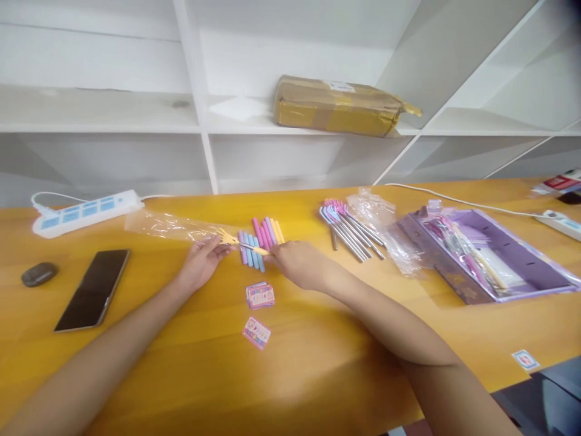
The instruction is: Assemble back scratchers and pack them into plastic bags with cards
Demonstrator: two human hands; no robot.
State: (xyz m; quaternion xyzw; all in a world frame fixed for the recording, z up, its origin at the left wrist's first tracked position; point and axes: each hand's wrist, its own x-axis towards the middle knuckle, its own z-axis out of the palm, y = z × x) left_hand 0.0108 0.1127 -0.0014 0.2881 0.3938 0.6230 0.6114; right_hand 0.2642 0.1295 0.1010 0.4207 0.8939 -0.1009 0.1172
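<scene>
A back scratcher with a yellow hand-shaped head (226,237), a metal rod (246,246) and a yellow handle (260,251) lies across both hands. My left hand (203,260) has its fingers closed at the head. My right hand (297,264) is wrapped round the handle end. Beneath the rod are blue and purple tubes (252,257) in a row, with pink and yellow tubes (265,232) just behind. A clear plastic bag (167,227) stretches leftward from behind my left hand. Nearer me are a stack of pink cards (260,295) and a single card (256,333).
Metal rods with pink and blue heads (349,227) lie right of centre by crumpled plastic (399,242). Farther right is a purple box (535,254) holding wrapped items. At left are a phone (93,290), a dark case (39,274) and a power strip (88,213). A taped carton (336,108) sits on the shelf.
</scene>
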